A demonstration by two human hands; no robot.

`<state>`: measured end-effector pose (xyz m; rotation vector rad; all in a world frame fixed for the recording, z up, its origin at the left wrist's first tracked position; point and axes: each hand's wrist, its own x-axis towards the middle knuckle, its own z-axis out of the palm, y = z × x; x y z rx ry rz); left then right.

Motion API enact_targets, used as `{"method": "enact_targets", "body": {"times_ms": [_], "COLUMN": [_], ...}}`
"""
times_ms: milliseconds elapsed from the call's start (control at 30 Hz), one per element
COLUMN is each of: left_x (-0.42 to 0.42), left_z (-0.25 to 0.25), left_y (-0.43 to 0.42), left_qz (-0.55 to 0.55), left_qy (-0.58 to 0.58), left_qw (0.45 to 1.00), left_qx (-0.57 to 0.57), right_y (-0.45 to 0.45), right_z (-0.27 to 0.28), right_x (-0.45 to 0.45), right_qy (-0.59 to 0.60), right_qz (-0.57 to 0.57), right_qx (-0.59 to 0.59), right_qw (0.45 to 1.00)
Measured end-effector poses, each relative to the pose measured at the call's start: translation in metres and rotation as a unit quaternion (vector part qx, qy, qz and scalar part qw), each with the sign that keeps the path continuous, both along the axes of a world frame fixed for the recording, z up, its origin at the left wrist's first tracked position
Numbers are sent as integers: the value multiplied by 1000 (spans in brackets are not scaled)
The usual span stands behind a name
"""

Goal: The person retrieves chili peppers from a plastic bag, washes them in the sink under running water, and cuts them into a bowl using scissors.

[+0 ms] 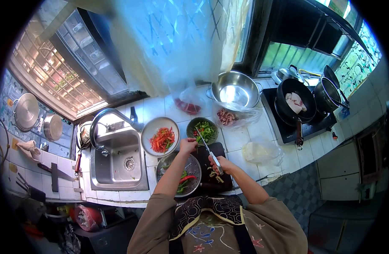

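My right hand (222,164) is closed around the grey handle of long-bladed scissors (204,141). The blades point up and left over a dark bowl (217,136) of chopped green peppers (205,130). My left hand (188,144) is pinched at that bowl's near left rim, by the blades; what its fingers hold is too small to make out. Below my left forearm sits a metal colander (196,183) with green peppers and a red pepper (187,179). Beneath my right hand a dark cutting board (226,180) carries small pale pieces (215,174).
Left of the bowl stands a plate (148,146) of shredded red peppers (162,139), beside the sink (118,169). Behind are bagged meat (226,117) and a steel pot (235,86). A wok (283,101) holding meat sits on the stove (277,132). A plastic bag (262,152) lies right.
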<state>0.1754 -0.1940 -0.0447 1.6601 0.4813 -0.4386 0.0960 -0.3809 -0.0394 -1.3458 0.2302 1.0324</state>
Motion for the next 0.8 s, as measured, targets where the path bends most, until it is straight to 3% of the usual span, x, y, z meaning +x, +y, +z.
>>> {"method": "enact_targets", "body": {"times_ms": [433, 700, 800], "left_x": [8, 12, 10], "left_z": [-10, -22, -13], "left_y": [-2, -3, -6], "left_qz": [-15, -21, -8], "left_qy": [-58, -119, -124], "left_qw": [997, 991, 991], "left_qx": [44, 58, 53], "right_y": [0, -1, 0], "right_z": [6, -6, 6], "right_x": [-1, -1, -2], "right_qy": [-7, -81, -35], "right_qz": [-3, 32, 9], "right_qx": [-2, -57, -45], "right_qw": [1000, 995, 998]}}
